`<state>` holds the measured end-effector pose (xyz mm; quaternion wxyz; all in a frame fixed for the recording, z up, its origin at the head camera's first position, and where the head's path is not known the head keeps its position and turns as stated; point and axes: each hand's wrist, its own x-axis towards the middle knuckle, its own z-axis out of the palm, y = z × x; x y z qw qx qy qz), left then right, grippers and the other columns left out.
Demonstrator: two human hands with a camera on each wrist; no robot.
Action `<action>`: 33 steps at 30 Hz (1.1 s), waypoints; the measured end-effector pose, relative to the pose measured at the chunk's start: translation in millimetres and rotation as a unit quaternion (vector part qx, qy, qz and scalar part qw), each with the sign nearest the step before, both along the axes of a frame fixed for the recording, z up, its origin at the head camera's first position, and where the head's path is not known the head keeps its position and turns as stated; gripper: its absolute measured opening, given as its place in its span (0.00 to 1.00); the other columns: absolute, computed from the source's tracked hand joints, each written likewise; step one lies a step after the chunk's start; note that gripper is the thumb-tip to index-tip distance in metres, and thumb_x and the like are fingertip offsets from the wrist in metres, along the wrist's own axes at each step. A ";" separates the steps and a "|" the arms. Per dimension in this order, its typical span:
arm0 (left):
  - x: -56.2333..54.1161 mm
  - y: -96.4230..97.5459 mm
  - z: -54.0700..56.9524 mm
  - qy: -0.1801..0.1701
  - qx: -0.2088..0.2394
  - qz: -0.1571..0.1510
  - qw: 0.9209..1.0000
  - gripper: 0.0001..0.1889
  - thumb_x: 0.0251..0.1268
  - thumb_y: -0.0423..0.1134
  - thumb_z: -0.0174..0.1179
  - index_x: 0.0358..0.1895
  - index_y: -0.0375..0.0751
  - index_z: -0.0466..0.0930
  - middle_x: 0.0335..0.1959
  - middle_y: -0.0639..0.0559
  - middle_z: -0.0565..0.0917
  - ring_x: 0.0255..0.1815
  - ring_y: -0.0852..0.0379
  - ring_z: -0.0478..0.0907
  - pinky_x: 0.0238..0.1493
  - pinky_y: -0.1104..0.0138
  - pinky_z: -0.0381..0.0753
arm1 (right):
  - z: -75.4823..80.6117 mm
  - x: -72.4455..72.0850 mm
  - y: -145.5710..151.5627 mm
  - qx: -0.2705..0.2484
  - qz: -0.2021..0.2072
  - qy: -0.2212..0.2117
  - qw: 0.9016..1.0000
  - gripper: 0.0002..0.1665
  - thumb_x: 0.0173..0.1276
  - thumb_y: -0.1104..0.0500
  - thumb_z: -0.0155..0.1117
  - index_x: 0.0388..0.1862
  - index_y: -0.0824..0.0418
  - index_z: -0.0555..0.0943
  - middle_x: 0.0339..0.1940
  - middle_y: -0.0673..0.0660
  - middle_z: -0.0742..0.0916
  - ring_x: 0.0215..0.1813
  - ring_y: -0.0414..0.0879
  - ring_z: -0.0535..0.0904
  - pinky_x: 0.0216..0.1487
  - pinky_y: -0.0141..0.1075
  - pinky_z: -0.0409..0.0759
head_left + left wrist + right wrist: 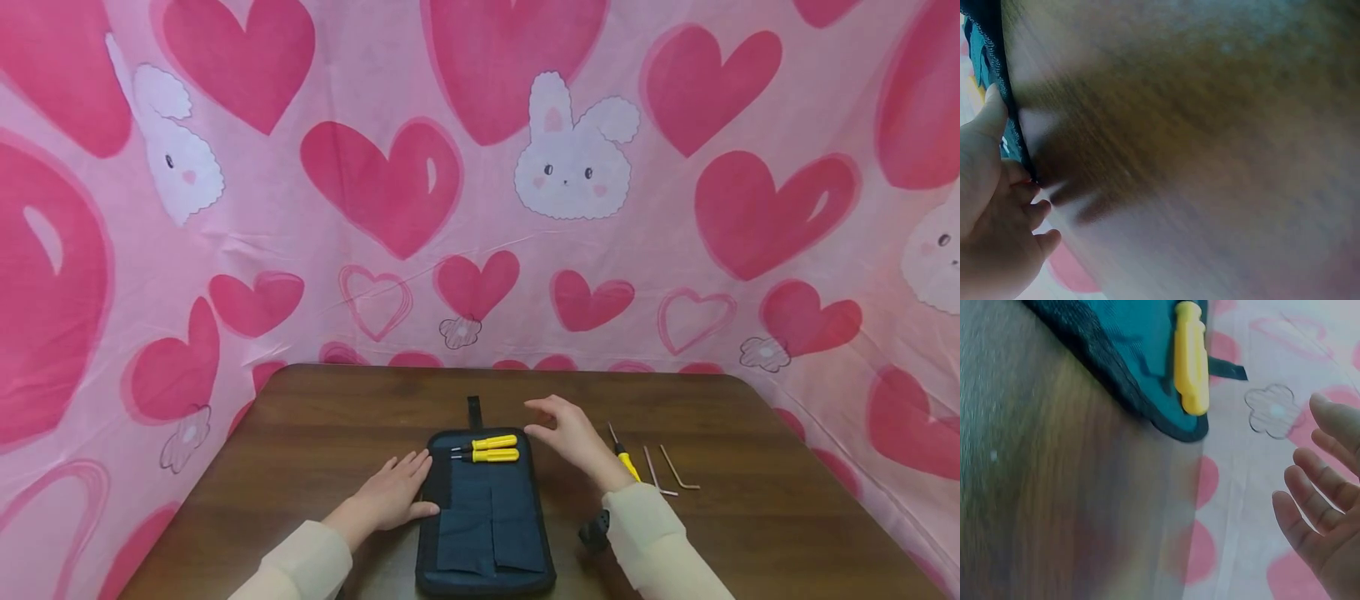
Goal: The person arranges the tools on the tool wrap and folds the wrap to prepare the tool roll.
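Pouch (467, 542) w/ 2 yel screwdrvrs (498, 456) | L grip (390, 493) flat, touching edge | R grip (572, 433) loose, empty

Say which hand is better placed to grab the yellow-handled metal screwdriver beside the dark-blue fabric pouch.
Probably the right hand: empty and nearer that screwdriver; the left hand touches the pouch.
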<state>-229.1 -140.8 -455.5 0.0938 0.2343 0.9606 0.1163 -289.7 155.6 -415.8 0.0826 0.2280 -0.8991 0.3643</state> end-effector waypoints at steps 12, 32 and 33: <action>1.0 -1.7 0.3 0.002 0.001 -0.005 1.000 0.41 0.58 0.60 0.55 0.65 0.31 0.62 0.67 0.38 0.62 0.68 0.42 0.55 0.64 0.46 0.52 | 9.5 8.0 33.7 -0.024 -0.038 0.030 0.999 0.26 0.55 0.60 0.71 0.54 0.62 0.78 0.39 0.54 0.82 0.43 0.56 0.77 0.44 0.49 0.77; 4.4 -5.3 -2.5 0.011 0.005 -0.011 1.000 0.41 0.58 0.60 0.55 0.65 0.30 0.62 0.67 0.38 0.62 0.68 0.41 0.55 0.64 0.47 0.52 | -2.9 28.3 85.8 -0.022 -0.122 -0.019 0.992 0.27 0.61 0.56 0.65 0.58 0.65 0.74 0.44 0.63 0.80 0.45 0.56 0.75 0.48 0.48 0.77; 4.7 -5.6 -2.4 0.010 0.005 -0.011 1.000 0.41 0.58 0.60 0.55 0.65 0.30 0.62 0.67 0.38 0.62 0.68 0.41 0.55 0.64 0.47 0.52 | -4.6 29.3 87.8 -0.020 -0.127 -0.021 0.991 0.27 0.61 0.56 0.65 0.58 0.66 0.73 0.44 0.63 0.80 0.45 0.56 0.75 0.47 0.48 0.77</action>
